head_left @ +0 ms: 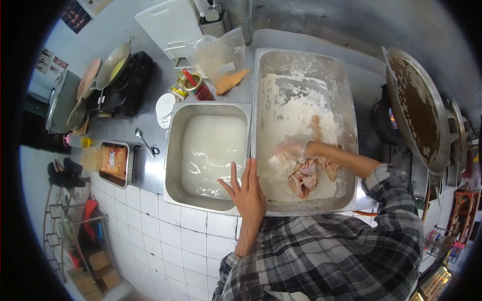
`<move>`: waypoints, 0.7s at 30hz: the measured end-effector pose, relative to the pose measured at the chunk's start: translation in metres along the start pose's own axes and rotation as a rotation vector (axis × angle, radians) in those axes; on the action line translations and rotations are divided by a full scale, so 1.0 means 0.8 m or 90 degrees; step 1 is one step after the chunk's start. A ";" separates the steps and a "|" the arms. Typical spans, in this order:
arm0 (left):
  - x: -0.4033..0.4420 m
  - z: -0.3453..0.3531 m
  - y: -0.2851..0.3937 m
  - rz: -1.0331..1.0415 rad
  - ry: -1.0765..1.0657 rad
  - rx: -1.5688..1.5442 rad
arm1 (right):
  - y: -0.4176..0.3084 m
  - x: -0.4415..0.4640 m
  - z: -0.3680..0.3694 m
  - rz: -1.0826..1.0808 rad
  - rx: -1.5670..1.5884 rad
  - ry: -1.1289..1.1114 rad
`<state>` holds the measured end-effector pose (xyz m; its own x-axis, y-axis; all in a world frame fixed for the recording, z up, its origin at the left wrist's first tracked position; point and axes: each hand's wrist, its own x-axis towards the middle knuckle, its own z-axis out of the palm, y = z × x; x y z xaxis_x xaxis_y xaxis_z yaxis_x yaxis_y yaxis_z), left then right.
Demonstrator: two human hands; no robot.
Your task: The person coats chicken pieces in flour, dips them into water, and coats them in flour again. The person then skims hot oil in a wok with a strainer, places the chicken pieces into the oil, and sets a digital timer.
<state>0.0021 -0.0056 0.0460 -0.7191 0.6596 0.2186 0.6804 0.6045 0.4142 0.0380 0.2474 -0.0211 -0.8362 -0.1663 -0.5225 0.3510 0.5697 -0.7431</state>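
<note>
My left hand has its fingers spread over the near right corner of a metal pan of cloudy whitish liquid. Nothing is in that hand. Beside it stands a larger deep metal pan with white flour spread over its bottom. Inside that pan, my right hand is whitened, by flour or a thin glove, and its fingers are blurred into the flour. Raw chicken pieces lie just on the near side of it, partly floured. A smaller piece lies farther back.
A large pot of brown contents stands at right. Behind the pans are an opened can and a plastic bag with orange powder. Left are a black stove with a pan, scissors and a metal container of orange-coloured meat.
</note>
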 end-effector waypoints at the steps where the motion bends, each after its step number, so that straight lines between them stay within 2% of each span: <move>1: 0.000 0.000 0.001 0.001 0.006 -0.013 | -0.027 -0.018 -0.011 0.011 -0.124 -0.011; 4: -0.003 0.003 -0.001 0.002 0.022 -0.039 | -0.059 -0.031 -0.044 0.126 -0.301 0.045; 5: -0.003 0.004 -0.001 0.005 0.029 -0.042 | -0.060 -0.031 -0.058 0.177 -0.142 0.136; 7: -0.004 0.003 -0.001 0.006 0.041 -0.049 | -0.043 -0.012 -0.082 0.117 -0.007 0.290; 9: -0.006 0.004 -0.001 0.001 0.050 -0.059 | 0.030 0.050 -0.076 -0.106 -0.060 0.414; 12: -0.010 0.003 -0.003 -0.008 0.062 -0.073 | 0.047 0.123 -0.039 -0.261 -0.309 0.385; 14: -0.010 0.004 -0.004 -0.010 0.066 -0.078 | 0.038 0.124 0.002 -0.169 -0.418 0.273; 16: -0.009 0.004 -0.006 -0.003 0.071 -0.076 | 0.015 0.099 0.047 -0.135 -0.472 0.232; 18: -0.009 0.006 -0.005 0.002 0.080 -0.070 | -0.032 0.051 0.073 -0.159 -0.476 0.258; 21: -0.008 0.006 -0.004 0.005 0.086 -0.070 | -0.064 0.033 0.067 -0.137 -0.370 -0.113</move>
<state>0.0054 -0.0101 0.0393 -0.7309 0.5940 0.3360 0.6723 0.5420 0.5042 0.0204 0.1703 -0.0195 -0.7627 -0.4282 -0.4847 -0.1443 0.8432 -0.5178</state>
